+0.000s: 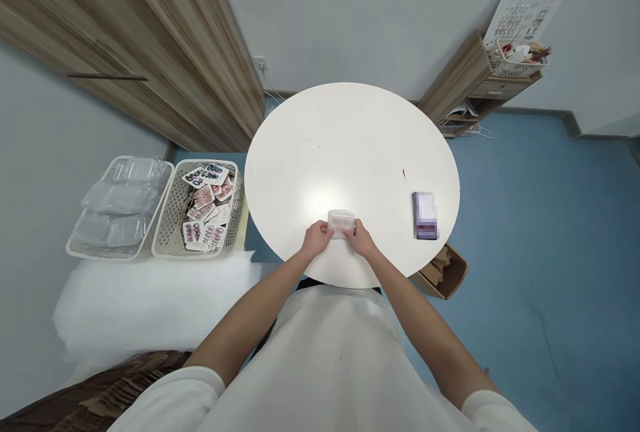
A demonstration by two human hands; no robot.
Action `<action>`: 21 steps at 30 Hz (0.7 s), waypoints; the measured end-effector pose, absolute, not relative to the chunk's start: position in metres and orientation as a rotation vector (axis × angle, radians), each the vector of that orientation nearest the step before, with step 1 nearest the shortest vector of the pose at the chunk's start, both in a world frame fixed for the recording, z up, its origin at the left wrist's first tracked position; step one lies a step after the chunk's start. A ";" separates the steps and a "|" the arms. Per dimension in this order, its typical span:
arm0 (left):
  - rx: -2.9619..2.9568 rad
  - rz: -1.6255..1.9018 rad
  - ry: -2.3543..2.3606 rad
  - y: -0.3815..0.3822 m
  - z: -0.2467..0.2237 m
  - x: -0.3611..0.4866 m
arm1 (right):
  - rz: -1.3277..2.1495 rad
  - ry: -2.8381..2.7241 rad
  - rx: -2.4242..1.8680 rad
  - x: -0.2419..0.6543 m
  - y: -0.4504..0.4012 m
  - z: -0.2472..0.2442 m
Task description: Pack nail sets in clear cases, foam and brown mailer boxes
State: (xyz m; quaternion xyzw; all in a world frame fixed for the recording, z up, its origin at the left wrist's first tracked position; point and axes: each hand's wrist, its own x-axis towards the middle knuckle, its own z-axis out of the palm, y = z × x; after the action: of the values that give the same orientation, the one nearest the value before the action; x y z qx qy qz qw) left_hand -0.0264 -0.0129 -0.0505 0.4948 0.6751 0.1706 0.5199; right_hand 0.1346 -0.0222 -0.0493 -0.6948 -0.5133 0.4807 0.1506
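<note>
A small whitish translucent packet [341,223] is held between both hands, just over the near part of a round white table [350,145]. My left hand [317,238] pinches its left edge, with the thumb on the near side. On the right edge, my right hand [361,239] grips it the same way. What the packet contains is too small to tell. A stack of purple and white cards or boxes [425,216] lies near the table's right edge, apart from my hands.
Left of the table stand a basket of clear plastic trays [120,195] and a basket of printed nail cards [206,209]. White wrapping material [160,302] lies nearer. An open cardboard box [453,274] sits below the table's right edge. Wooden cabinets flank the back.
</note>
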 end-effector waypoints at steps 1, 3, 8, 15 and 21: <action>1.184 0.403 1.634 -0.013 -0.049 -0.027 | 1.352 -1.462 -2.004 0.132 -0.025 -0.050; 1.174 0.397 1.668 -0.014 -0.047 -0.027 | 1.279 -1.456 -1.999 0.129 -0.029 -0.052; 1.153 0.361 1.738 -0.018 -0.045 -0.026 | 1.193 -1.436 -1.993 0.133 -0.027 -0.061; 1.185 0.425 1.926 -0.025 -0.041 -0.021 | 1.141 -1.536 -1.980 0.140 -0.027 -0.055; 1.694 0.511 1.854 -0.036 -0.028 -0.010 | 0.919 -1.865 -1.787 0.145 -0.045 -0.042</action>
State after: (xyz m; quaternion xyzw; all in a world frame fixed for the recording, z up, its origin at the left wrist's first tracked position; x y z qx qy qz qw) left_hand -0.0096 -0.0356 -0.0276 0.6334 0.6933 0.1913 0.2855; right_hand 0.1454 -0.0449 -0.0416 -0.6388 -0.6667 0.3285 0.1987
